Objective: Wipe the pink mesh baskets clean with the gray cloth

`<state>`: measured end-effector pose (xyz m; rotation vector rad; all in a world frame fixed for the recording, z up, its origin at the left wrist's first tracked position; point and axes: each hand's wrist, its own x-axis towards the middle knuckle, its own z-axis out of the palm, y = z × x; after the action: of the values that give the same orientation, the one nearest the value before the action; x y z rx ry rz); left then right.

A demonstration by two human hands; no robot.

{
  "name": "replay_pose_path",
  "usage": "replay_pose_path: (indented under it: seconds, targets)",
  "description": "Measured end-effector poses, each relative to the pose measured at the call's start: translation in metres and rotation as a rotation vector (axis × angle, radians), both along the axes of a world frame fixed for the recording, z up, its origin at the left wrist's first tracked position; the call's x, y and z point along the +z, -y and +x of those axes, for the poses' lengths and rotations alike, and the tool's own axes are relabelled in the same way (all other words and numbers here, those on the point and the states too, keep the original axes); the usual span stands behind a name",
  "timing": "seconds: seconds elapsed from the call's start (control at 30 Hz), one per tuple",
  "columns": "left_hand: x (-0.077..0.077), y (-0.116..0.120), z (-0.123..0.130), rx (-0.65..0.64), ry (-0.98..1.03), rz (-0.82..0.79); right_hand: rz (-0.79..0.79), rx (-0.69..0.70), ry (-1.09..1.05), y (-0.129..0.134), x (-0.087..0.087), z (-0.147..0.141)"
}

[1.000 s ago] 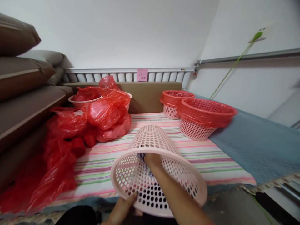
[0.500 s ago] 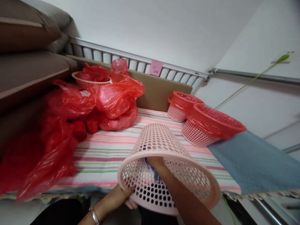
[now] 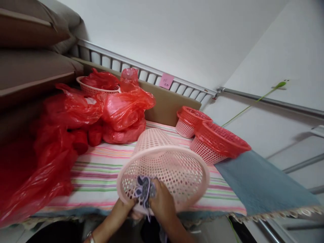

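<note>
A pale pink perforated plastic basket [image 3: 154, 140] lies on its side on the striped sheet [image 3: 96, 175], its mouth facing me. My left hand [image 3: 128, 206] is closed on the lower left of the basket's rim, its fingers partly hidden underneath. At the mouth of the basket, my right hand [image 3: 162, 199] grips a bunched grey and lavender cloth [image 3: 143, 189]. The cloth touches the rim close to my left thumb, and a thin end of it hangs below.
Two pink baskets lined with red plastic bags, one nearer [image 3: 210, 148] and one farther [image 3: 186, 126], stand at the right. Red plastic bags [image 3: 121, 111] heap on the left beside stacked brown cushions [image 3: 35, 71]. Behind runs a metal rail with a pink note [image 3: 166, 81].
My right hand has drawn back from deep inside the basket to its mouth with the cloth. The basket has shifted slightly left, and the camera view has turned a little.
</note>
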<state>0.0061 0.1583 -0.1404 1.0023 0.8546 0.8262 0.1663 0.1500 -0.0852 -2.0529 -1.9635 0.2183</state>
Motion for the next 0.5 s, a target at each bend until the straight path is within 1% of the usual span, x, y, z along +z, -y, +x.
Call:
replay_pose_path:
  seconds: [0.03, 0.1, 0.23, 0.33, 0.4, 0.5]
  targets:
    - [0.0, -0.005, -0.002, 0.018, -0.003, -0.016, 0.028, -0.014, 0.015, -0.016, 0.002, -0.002]
    - [-0.003, -0.015, -0.005, 0.051, -0.024, -0.03, 0.071, -0.002, 0.049, -0.045, 0.0, -0.006]
    - [-0.017, -0.026, -0.005, 0.05, -0.074, -0.017, 0.015, 0.004, 0.076, -0.099, -0.018, -0.014]
    - [-0.024, -0.027, -0.004, 0.04, -0.09, -0.117, 0.029, 0.025, 0.026, -0.137, -0.024, -0.014]
    - [-0.025, -0.027, -0.004, 0.041, -0.1, -0.172, 0.061, 0.044, -0.022, -0.162, -0.023, -0.01]
    - [-0.022, -0.028, -0.004, 0.055, -0.107, -0.213, 0.037, 0.041, -0.091, -0.194, -0.024, -0.004]
